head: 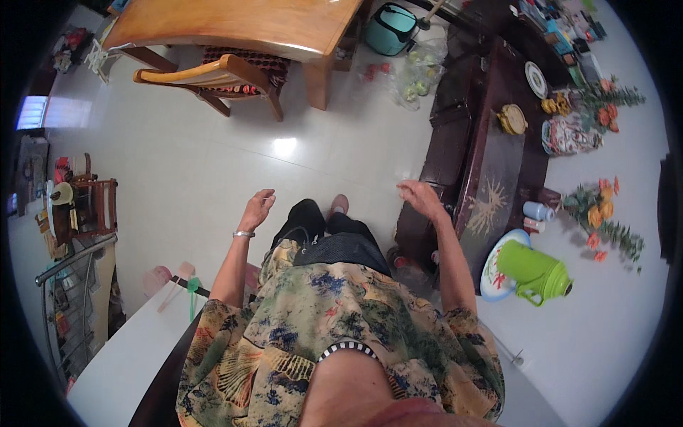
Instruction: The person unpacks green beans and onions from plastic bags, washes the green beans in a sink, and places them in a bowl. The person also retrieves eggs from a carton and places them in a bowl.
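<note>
My left hand (259, 208) hangs over the tiled floor (213, 160) with its fingers loosely bent and holds nothing. On that wrist is a metal band (244, 234). My right hand (420, 196) is nearest the dark wooden sideboard (463, 155) and overlaps its edge in the view; whether it touches cannot be told. Nothing shows in its half-curled fingers. On the sideboard stand a green thermos jug (533, 269) by a white enamel tray (491, 272), a light-blue jar (538, 211) and a yellow lidded pot (513, 118).
Ahead are a wooden table (229, 24) and a wooden chair (213, 74). Plastic bags of green produce (419, 80) lie on the floor beside a teal bin (391, 32). To the left are a metal stair railing (74, 256) and a white surface (139, 352) with a green fly swatter (192, 291).
</note>
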Available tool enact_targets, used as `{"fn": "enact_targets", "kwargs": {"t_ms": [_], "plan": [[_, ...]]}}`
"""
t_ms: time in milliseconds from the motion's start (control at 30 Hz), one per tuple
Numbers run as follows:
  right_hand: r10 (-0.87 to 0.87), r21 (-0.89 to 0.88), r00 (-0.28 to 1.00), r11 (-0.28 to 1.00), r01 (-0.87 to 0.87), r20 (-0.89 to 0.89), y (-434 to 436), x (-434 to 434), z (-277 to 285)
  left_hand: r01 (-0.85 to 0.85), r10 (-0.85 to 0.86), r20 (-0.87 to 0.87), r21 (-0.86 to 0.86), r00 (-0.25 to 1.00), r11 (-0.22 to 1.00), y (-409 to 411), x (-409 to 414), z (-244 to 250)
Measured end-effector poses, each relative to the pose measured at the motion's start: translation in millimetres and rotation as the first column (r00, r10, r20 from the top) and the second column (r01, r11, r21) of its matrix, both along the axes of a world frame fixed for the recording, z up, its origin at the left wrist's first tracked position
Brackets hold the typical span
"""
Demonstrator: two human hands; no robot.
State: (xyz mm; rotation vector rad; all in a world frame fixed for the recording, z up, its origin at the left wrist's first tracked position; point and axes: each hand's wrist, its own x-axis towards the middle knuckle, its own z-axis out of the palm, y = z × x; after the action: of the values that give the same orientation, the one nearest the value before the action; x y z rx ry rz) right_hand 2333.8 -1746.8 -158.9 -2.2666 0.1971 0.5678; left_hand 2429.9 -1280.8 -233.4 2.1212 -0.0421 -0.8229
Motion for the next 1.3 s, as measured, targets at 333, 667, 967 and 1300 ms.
{"fn": "enact_targets", "kwargs": {"t_ms": [333, 667, 967, 1300], "plan": [[0.144, 0.030, 0.989, 0.989, -0.145, 0.032, -50.5, 199.4, -24.6, -0.067, 0.067, -0.009, -0.012, 0.998, 0.998, -72.6, 104.3, -33.8], [0.206, 0.031, 0.975, 0.977, -0.209, 0.089, -114.5, 317.9, -37.4, -0.047, 0.047, 0.006, -0.076, 0.999, 0.996, -175.8, 224.7, 8.3], [0.290, 0.088, 0.957, 0.953, -0.289, 0.001, -181.9, 402.0, -82.8, -0.177, 0.172, -0.069, -0.080, 0.983, 0.981, -242.1, 229.6, -9.3], [0.440, -0.046, 0.895, 0.895, -0.443, -0.072, -225.4, 500.9, -144.5, -0.305, 0.281, -0.186, -0.114, 0.941, 0.946, -309.8, 246.4, -18.8]]}}
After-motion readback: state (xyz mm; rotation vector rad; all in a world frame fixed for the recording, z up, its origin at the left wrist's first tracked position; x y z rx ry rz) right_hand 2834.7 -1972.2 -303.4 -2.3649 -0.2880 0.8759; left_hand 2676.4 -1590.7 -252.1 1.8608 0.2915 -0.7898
